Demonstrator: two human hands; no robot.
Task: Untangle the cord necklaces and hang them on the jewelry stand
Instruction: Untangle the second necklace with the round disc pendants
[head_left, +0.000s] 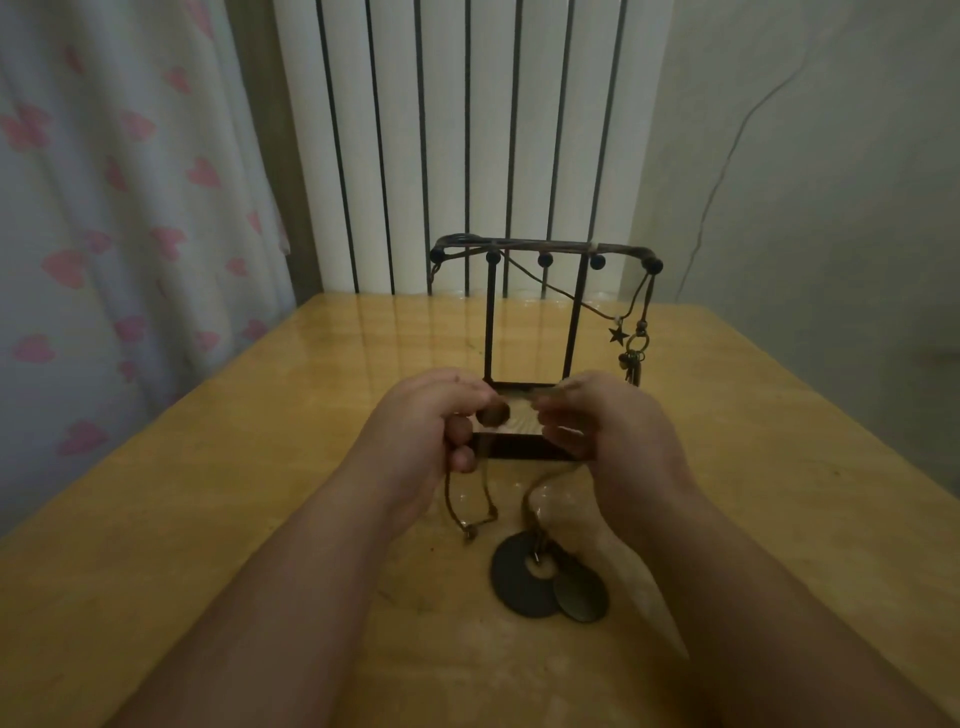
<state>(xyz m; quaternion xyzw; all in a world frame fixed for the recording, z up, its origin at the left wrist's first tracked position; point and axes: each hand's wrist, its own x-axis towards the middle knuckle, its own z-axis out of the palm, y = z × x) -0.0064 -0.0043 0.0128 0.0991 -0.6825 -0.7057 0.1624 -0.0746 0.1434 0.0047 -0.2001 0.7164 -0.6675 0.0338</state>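
A dark metal jewelry stand (543, 257) rises in the middle of the wooden table (260, 441). Cord necklaces hang from its right end, with a star charm (617, 335) and a cluster of small keys (632, 358). In front of the stand's base my left hand (431, 421) pinches a brown cord with a dark bead at its fingertips. My right hand (605, 421) pinches the same cord opposite. The cord loops down from both hands to the table, where two dark disc pendants (545, 582) lie flat. A small knot (470, 532) hangs on the left loop.
A white radiator with dark slits (467, 130) stands behind the table. A curtain with pink hearts (130, 208) hangs at the left. A thin wire (727, 156) runs down the grey wall at the right.
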